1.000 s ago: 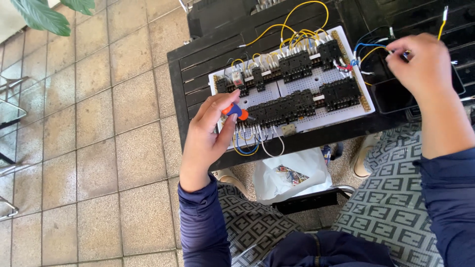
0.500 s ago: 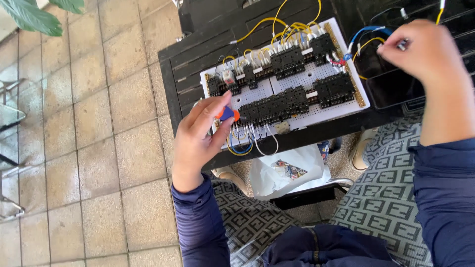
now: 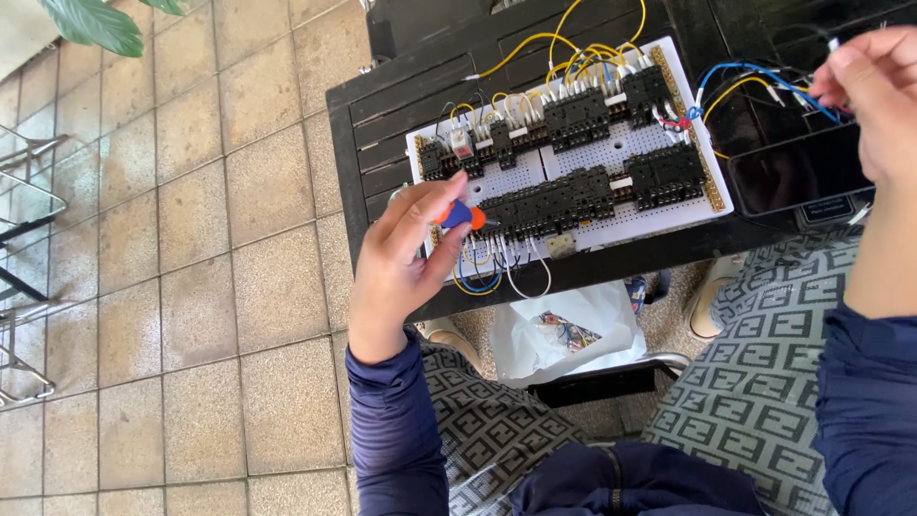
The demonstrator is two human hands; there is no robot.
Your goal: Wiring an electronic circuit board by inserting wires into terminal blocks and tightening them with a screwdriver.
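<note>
Screwdriver (image 3: 462, 214) pinched in left hand (image 3: 401, 263) fingertips.

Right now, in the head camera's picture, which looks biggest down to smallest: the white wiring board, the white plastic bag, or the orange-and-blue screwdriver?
1. White wiring board, clearly largest.
2. White plastic bag; it lies lower, farther from the camera, so may be bigger than it looks.
3. Orange-and-blue screwdriver in the left hand, partly hidden by fingers.

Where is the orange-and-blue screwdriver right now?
In the head view, the screwdriver is in the left hand, at the white wiring board's front-left edge.
</note>
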